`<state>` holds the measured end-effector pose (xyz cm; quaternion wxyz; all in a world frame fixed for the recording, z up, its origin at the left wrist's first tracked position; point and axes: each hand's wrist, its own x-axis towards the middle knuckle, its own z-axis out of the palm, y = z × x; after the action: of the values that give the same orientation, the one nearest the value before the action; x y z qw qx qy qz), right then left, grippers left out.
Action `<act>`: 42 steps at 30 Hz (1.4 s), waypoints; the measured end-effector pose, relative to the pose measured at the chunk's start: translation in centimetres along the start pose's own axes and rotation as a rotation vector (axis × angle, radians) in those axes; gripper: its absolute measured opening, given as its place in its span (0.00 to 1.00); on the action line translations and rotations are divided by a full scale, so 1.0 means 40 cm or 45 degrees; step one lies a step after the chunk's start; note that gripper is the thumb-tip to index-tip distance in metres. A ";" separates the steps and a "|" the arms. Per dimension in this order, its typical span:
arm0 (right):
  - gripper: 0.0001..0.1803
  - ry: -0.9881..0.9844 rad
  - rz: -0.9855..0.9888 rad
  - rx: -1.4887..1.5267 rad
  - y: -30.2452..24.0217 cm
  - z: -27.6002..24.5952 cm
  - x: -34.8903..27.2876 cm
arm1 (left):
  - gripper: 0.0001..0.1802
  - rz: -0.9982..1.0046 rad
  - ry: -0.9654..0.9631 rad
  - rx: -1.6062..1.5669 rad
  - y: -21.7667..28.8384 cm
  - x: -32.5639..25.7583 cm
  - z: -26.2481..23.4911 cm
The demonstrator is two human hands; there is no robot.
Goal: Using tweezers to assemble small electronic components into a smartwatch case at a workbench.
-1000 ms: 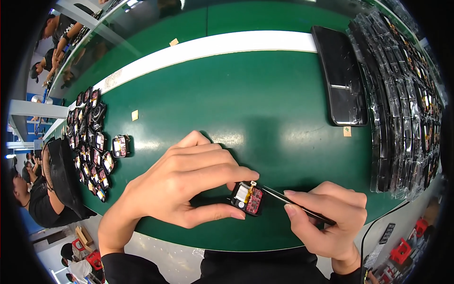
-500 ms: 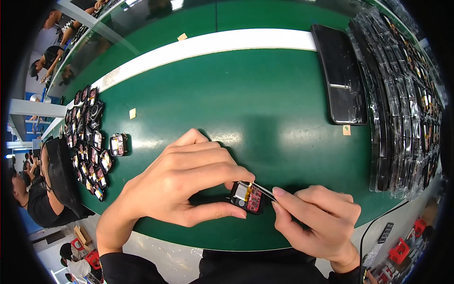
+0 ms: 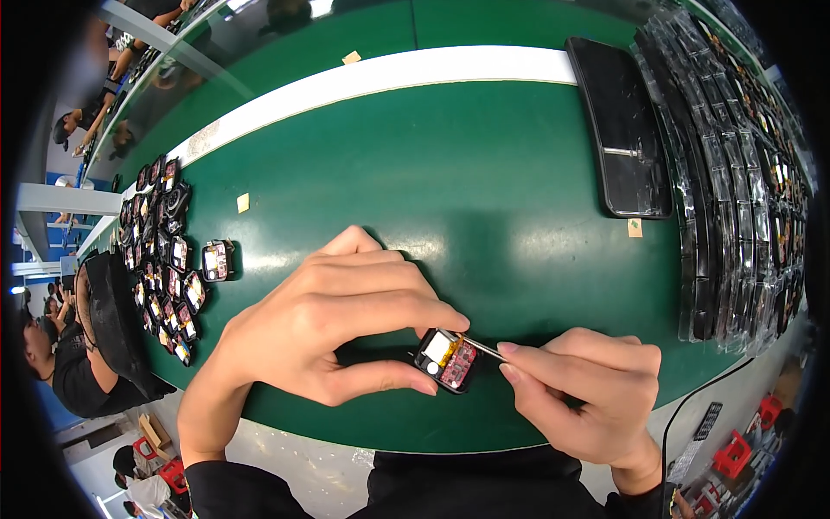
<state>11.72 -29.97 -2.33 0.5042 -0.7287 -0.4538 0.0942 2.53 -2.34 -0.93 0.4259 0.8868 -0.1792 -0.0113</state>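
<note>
Turned device in curled left hand

Shiny metal tweezers, plastic device case, smooth glossy tabletop.

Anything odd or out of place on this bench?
Slightly: one open module sits apart, right of the bunched modules. A yellowish scrap on the green tabletop looks stray. No spill or obvious damage visible.

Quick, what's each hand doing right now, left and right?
Left hand: holding the small black device between thumb and fingers.
Right hand: closed, holding a slim metal tool.
</note>
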 end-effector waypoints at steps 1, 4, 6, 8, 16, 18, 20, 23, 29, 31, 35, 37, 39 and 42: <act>0.15 0.001 0.002 0.001 0.001 -0.002 -0.001 | 0.29 -0.004 -0.018 -0.008 0.001 0.000 -0.001; 0.15 -0.018 0.012 0.003 0.002 -0.003 -0.003 | 0.29 0.007 -0.016 0.006 0.003 0.000 0.001; 0.15 -0.012 0.019 0.001 0.001 -0.003 -0.004 | 0.29 0.004 -0.016 0.004 0.005 0.000 0.002; 0.15 -0.017 0.027 0.003 0.001 -0.002 -0.003 | 0.29 0.001 -0.015 0.005 0.004 0.000 0.003; 0.14 -0.012 0.039 0.010 0.001 0.001 -0.001 | 0.27 0.010 -0.020 0.035 0.009 0.004 0.005; 0.14 -0.020 0.018 0.001 -0.001 0.001 0.001 | 0.27 0.019 -0.020 0.051 0.009 0.001 0.004; 0.14 -0.017 0.014 -0.010 -0.002 0.003 0.002 | 0.26 0.031 -0.017 0.065 0.009 0.001 0.004; 0.15 -0.016 0.019 -0.018 -0.005 0.000 0.005 | 0.26 0.052 -0.019 0.083 0.007 0.001 0.003; 0.15 -0.016 -0.010 -0.027 0.003 0.002 -0.002 | 0.27 0.067 -0.020 0.078 0.006 0.002 0.004; 0.15 -0.016 -0.022 -0.022 0.003 0.002 -0.003 | 0.26 0.041 -0.017 0.070 0.008 0.002 0.006; 0.17 -0.023 -0.012 -0.029 -0.002 0.001 -0.005 | 0.26 0.052 -0.019 0.078 0.009 -0.001 0.005; 0.17 -0.019 -0.010 -0.033 -0.002 0.000 -0.007 | 0.27 0.034 -0.021 0.082 0.011 -0.003 0.005; 0.17 -0.018 -0.052 -0.026 0.003 0.004 -0.011 | 0.26 0.036 -0.022 0.088 0.013 -0.001 0.004; 0.17 0.022 -0.071 -0.031 0.006 0.006 -0.012 | 0.26 0.040 -0.026 0.086 0.013 0.001 -0.001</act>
<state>11.46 -30.20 -2.81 0.5016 -0.7227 -0.4706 0.0685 2.42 -2.64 -0.51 0.3939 0.8976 -0.1977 -0.0076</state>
